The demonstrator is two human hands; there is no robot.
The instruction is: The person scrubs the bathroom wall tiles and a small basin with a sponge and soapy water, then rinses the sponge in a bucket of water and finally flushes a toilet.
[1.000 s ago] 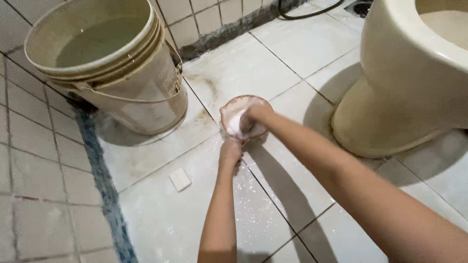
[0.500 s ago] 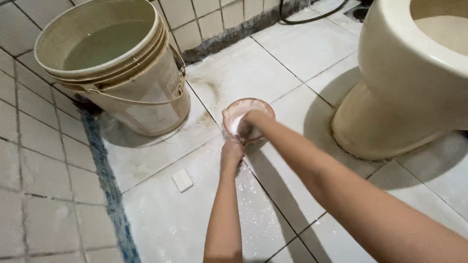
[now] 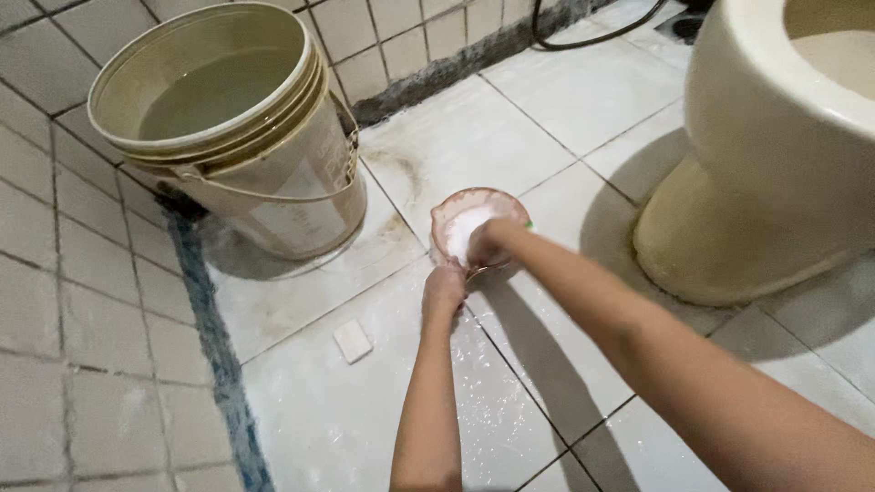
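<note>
1. A small round bowl (image 3: 478,226), pinkish brown with white foam or powder inside, sits on the tiled floor (image 3: 510,118) between a large cream bucket (image 3: 246,137) of water and the base of a cream toilet (image 3: 775,164)
2. The left hand (image 3: 444,290) rests at the bowl's near edge, fingers curled in a loose fist; it seems to steady the rim or a handle there, though the exact hold is hidden
3. The right hand (image 3: 494,242) reaches over the near rim into the bowl, fingers bunched down into the white stuff; I cannot tell whether they grip anything within it
4. By its look the bowl is light, thin and stiff, likely plastic, and wet or soapy, so it would probably slip; the rim, pinched between thumb and fingers, looks the safest place to hold, with the other hand under the base if lifted
5. A small white block (image 3: 352,341), perhaps soap, lies on the floor left of the left forearm, well apart from the bowl
6. White specks scatter the tiles around the arms
</note>
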